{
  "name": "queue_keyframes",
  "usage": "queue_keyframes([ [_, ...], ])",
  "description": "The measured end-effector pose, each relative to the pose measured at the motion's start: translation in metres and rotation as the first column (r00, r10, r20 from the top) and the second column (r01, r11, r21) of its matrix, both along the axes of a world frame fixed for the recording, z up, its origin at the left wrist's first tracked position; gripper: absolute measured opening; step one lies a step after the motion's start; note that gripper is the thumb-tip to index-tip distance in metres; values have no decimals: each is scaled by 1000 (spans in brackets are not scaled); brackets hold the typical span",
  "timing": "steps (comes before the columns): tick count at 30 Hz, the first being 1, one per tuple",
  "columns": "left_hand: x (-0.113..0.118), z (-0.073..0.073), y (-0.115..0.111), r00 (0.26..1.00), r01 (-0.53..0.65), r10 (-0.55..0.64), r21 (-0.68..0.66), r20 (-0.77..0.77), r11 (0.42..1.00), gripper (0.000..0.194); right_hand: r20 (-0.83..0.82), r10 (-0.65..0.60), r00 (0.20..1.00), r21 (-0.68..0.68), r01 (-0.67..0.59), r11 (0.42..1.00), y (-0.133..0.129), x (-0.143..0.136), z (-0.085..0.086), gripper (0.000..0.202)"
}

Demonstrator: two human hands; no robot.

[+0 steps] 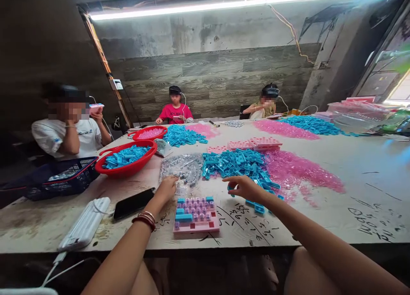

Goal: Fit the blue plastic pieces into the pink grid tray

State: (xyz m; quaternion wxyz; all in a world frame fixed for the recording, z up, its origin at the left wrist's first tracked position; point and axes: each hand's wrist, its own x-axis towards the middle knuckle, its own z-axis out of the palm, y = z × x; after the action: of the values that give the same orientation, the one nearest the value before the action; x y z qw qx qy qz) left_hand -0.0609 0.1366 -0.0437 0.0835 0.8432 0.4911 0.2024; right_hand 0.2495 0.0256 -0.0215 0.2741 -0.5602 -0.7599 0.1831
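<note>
A pink tray (197, 231) lies on the table in front of me, with clear pink caps and several blue pieces set in it. My left hand (166, 189) is at the near edge of a clear bag of small grey parts (179, 164), beyond the tray's left side; its fingers point forward and their tips are too small to make out. At the pile of blue pieces (237, 162), my right hand (245, 188) is bent with thumb and fingers around a small blue piece (230, 191). Clear pink pieces (301, 171) are heaped to the right of the blue pile.
A black phone (133, 204) and a white power bank (86, 224) lie at the left. Behind them are a red basket of blue pieces (126, 158) and a dark blue basket (60, 184). Pink trays (264, 144) are stacked beyond the blue pile. Three people sit around the table's far side.
</note>
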Motion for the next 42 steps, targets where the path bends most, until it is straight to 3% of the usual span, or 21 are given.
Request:
queue_keyframes([
  [5,8,-4,-2,1000,-11,11,-27,4,1000,26,-159,61,985,-86,-76,993,-11,-20,6,19],
  [12,9,9,-14,997,-16,20,-63,74,998,24,55,5,998,-39,-3,999,-19,-30,-2,6],
  [21,12,8,-23,998,22,-11,-157,69,987,17,276,23,961,-133,14,991,-31,-32,-3,10],
  [24,13,7,-23,997,27,-14,-163,77,986,21,235,50,971,-107,-26,994,-32,-32,-1,7],
  [30,13,9,-27,998,41,-32,-180,53,983,26,78,274,959,-101,-266,959,-33,-27,0,36],
  [36,8,15,-34,998,53,-56,-254,-8,966,20,54,258,965,-98,-252,963,-29,-25,-6,37],
  [42,3,21,-35,1000,-11,7,-287,-15,958,23,19,246,969,-112,-242,964,-27,-31,-9,39],
])
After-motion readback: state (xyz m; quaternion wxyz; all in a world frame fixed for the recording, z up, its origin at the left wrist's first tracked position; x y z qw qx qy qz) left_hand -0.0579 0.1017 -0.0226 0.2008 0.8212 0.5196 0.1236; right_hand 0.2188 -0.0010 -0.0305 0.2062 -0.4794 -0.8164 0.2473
